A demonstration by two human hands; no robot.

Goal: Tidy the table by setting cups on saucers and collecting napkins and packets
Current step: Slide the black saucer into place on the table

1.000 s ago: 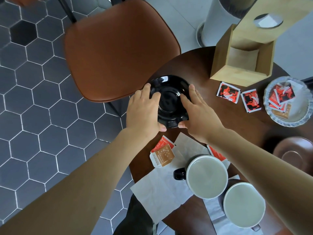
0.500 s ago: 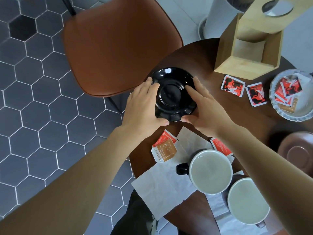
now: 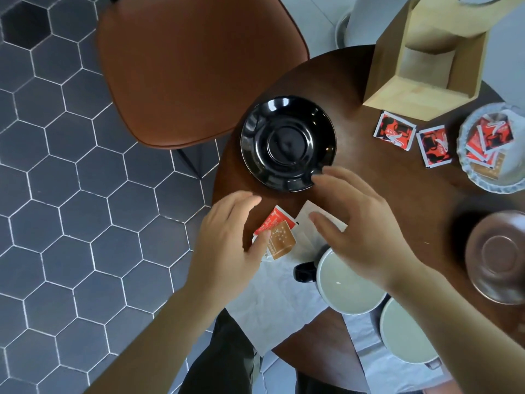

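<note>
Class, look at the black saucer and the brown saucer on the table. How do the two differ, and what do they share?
The black saucer is glossy black; the brown saucer is a duller brown. The black saucer sits near the table's chair-side edge, just beyond the hands; the brown saucer lies at the picture's right edge, partly cut off. Both are round, empty, with a centre ring.

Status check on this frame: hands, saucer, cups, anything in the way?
Both hands open, empty: left hand over the orange packets, right hand above the black-handled cup. Glossy black saucer bare on the table. Nothing blocking.
</note>
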